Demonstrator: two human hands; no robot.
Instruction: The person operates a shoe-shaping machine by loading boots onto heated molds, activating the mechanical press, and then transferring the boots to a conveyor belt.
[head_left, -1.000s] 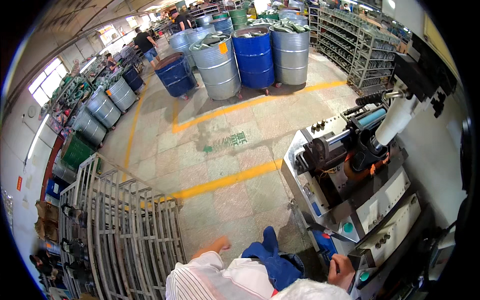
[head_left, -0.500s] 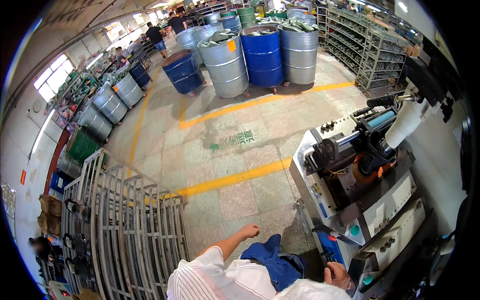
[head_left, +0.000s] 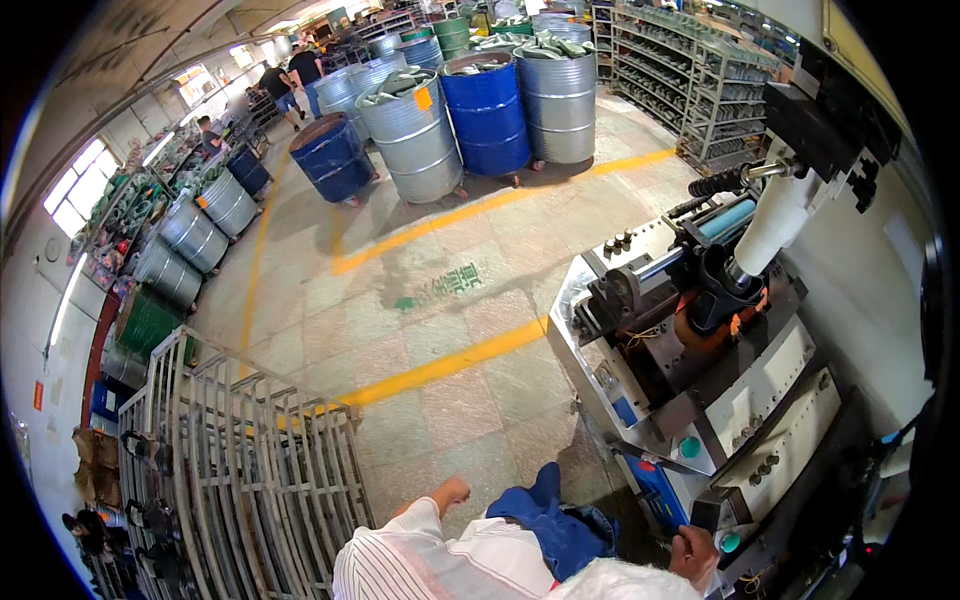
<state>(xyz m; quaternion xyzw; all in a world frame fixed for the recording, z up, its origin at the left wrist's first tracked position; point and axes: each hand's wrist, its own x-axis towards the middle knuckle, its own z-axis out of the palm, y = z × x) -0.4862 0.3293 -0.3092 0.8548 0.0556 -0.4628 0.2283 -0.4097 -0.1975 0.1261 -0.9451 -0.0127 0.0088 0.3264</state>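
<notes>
Biggest thing here is the machine over on the right, white panels and a fat white cylinder up top. Next down is the grey metal rack at lower left, then a full silver drum across the floor, right by a blue drum. Left hand is out over the floor between rack and machine, fingers loosely curled; can't tell if it's holding anything. Right hand is half closed, contents hidden, just beside the machine's lower green button; can't tell if they touch.
</notes>
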